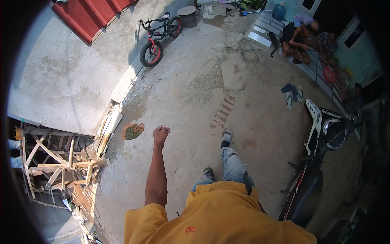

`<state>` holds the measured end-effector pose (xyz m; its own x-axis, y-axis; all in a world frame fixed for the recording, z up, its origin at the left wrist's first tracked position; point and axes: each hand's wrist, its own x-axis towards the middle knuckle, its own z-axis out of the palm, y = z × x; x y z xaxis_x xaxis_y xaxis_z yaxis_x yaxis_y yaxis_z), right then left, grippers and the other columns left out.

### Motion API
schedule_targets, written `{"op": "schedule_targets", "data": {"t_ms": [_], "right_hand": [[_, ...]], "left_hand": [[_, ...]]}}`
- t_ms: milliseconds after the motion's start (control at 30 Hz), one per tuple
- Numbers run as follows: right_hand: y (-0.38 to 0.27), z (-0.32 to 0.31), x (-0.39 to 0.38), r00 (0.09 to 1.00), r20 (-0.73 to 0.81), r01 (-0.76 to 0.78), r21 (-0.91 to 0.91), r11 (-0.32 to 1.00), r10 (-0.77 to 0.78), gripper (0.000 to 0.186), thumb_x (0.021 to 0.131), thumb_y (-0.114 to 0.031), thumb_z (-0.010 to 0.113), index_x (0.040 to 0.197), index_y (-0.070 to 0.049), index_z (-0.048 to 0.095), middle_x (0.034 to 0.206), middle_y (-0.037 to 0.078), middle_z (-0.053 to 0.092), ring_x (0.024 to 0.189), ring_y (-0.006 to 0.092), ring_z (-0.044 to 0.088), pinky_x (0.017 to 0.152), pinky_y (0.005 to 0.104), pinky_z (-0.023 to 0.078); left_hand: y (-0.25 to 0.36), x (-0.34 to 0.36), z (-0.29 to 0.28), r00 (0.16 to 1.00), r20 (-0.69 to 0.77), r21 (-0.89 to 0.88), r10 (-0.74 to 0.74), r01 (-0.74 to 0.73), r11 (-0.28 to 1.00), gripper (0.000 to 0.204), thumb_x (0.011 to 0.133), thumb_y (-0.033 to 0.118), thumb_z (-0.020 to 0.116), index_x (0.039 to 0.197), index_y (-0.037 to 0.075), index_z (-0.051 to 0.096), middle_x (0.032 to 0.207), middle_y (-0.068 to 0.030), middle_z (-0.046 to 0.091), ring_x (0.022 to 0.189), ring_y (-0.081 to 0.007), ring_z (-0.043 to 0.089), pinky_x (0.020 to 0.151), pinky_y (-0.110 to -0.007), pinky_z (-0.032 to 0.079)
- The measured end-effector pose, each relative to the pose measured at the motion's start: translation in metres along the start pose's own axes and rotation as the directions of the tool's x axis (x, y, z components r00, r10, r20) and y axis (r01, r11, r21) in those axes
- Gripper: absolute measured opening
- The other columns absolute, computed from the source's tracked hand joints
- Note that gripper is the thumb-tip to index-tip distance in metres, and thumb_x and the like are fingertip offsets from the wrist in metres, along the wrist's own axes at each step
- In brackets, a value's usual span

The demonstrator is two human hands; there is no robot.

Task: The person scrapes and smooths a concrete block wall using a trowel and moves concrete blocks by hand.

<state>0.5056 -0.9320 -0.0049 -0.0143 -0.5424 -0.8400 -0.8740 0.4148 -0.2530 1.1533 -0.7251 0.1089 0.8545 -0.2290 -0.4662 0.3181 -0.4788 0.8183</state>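
Yellow shirt (pixel 227 215) right under the lens, filling the bottom edge, and past it my torn jeans (pixel 235 166), one foot ahead of the other: mid-stride on the concrete (pixel 183 162), I'd judge. Left hand (pixel 161 136) is out front, fingers curled in and pressed together into a loose fist, nothing showing past them; whether something small hides in the palm, I can't tell. Right hand is out of view, so I can't say how its grip stands. Nearest my fist lies the rag (pixel 133 131), orange and green, crumpled on the ground just to the left, below the knuckles and not touched. My right foot (pixel 226 137) is at the near end of a strip of bricks (pixel 223 112) let into the ground, so footing is the thing to mind: set the sole flat, bring the weight over the front leg, don't catch a toe on those rough edges. An easy elbow helps the balance. Over on the right stands a motorbike (pixel 304 195), and it wants room at the hip; farther up, slippers (pixel 289 100) lie by the porch. On the left, rough timber (pixel 97 162) pokes up at odd angles, best given a wide berth. Up ahead, a small bicycle (pixel 151 53) stands beside a drum (pixel 188 20).
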Motion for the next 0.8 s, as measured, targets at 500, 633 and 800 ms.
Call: {"op": "schedule_targets", "data": {"t_ms": [500,633,800], "right_hand": [[-0.631,-0.21,0.237,0.996,0.01,0.091,0.127,0.988,-0.093,0.021,0.083,-0.01,0.076,0.091,0.004,0.063,0.067,0.008,0.059,0.048,0.019,0.058,0.046,0.0385,0.049],[-0.791,-0.243,0.296,0.953,-0.122,0.299,0.232,0.926,-0.277,0.02,0.083,-0.011,0.073,0.096,0.001,0.064,0.067,0.008,0.061,0.048,0.0202,0.059,0.044,0.0374,0.048],[-0.926,-0.24,0.393,0.95,-0.188,0.228,-0.121,0.966,-0.248,0.026,0.081,-0.017,0.072,0.1,0.001,0.067,0.075,0.01,0.069,0.062,0.0237,0.07,0.054,0.0403,0.056]], "left_hand": [[0.066,0.15,0.2,0.679,0.237,0.432,-0.695,0.567,0.701,0.021,0.104,0.021,0.057,0.107,0.004,0.069,0.098,-0.0095,0.077,0.08,-0.0174,0.075,0.057,-0.034,0.054],[0.116,0.228,0.22,0.67,0.25,0.579,-0.699,0.475,0.663,0.019,0.103,0.02,0.057,0.105,0.005,0.069,0.096,-0.0095,0.077,0.078,-0.0175,0.075,0.053,-0.035,0.052],[0.178,0.423,0.283,0.681,0.434,0.847,-0.59,-0.087,0.524,0.018,0.103,0.018,0.056,0.101,0.006,0.069,0.093,-0.0094,0.077,0.076,-0.0176,0.075,0.049,-0.037,0.05]]}}
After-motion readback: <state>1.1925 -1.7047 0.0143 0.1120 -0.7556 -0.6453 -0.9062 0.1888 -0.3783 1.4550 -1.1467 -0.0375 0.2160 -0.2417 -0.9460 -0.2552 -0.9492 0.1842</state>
